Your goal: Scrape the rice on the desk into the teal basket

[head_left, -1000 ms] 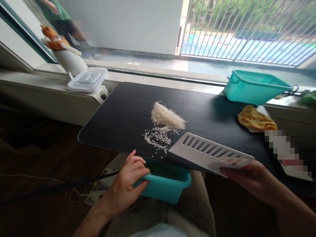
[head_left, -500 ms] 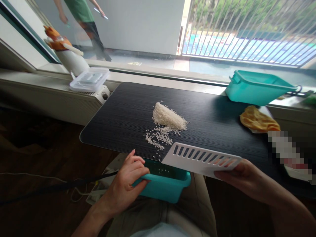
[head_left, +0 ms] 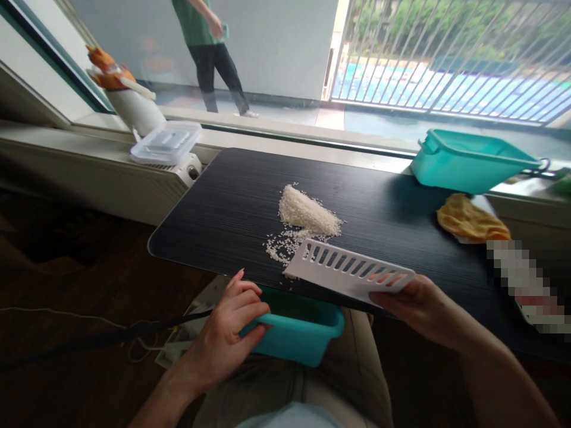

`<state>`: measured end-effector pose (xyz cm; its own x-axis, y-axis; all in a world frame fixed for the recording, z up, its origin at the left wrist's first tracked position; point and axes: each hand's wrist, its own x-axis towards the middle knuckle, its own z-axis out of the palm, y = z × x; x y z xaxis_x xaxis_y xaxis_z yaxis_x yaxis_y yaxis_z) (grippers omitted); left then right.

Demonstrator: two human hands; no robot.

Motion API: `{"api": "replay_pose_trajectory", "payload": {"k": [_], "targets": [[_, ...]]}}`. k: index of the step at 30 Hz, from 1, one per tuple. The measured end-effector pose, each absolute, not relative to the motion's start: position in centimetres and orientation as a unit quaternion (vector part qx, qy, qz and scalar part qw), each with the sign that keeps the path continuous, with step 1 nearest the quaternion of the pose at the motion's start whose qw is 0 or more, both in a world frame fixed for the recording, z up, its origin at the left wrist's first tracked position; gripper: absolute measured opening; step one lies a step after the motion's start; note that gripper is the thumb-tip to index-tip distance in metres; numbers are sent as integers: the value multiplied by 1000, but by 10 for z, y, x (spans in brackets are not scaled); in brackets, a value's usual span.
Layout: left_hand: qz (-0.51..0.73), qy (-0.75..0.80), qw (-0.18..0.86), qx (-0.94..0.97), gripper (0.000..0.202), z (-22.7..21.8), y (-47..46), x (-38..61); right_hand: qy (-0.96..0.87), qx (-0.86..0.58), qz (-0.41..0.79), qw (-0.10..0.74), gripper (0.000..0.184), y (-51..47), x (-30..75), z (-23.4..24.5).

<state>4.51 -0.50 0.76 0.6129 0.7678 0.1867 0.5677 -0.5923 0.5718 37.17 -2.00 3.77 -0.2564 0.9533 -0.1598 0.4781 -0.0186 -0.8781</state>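
A heap of white rice (head_left: 307,213) lies on the dark table (head_left: 214,202), with loose grains spread on its near side. My right hand (head_left: 413,300) is closed on the end of a white slotted plastic scraper (head_left: 341,273). The scraper's far tip is at the loose grains, and its slotted edge points toward the heap. My left hand (head_left: 241,315) grips the rim of a teal plastic bin (head_left: 297,339), which sits below the table's near edge, over my lap. The bin's floor is in shadow.
Another teal bin (head_left: 473,160) stands by the window at the back right, beside a yellow cloth (head_left: 470,219). A clear plastic lid (head_left: 168,141) and a white roll (head_left: 134,107) are on the left sill. A person (head_left: 209,53) is outside the window.
My right hand has moved the scraper up and left, off the bin's edge and onto the table by the loose grains. My left hand stays on the bin. The person outside moved right.
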Motion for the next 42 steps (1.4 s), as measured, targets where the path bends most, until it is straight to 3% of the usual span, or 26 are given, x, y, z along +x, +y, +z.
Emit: {"api": "replay_pose_trajectory", "payload": {"k": [5, 11, 15, 23, 42], "targets": [[206, 392, 233, 866, 12, 7, -4, 43, -666, -535, 473, 216, 27, -26, 372, 42], [211, 392, 230, 866, 14, 7, -3, 41, -680, -566, 372, 281, 21, -14, 369, 39], [212, 394, 230, 864, 14, 7, -3, 39, -697, -560, 360, 267, 22, -7, 362, 37], [218, 394, 222, 865, 12, 6, -3, 37, -700, -532, 436, 193, 22, -13, 359, 45], [216, 393, 221, 866, 11, 3, -4, 34, -689, -544, 411, 245, 22, -14, 349, 45]]}}
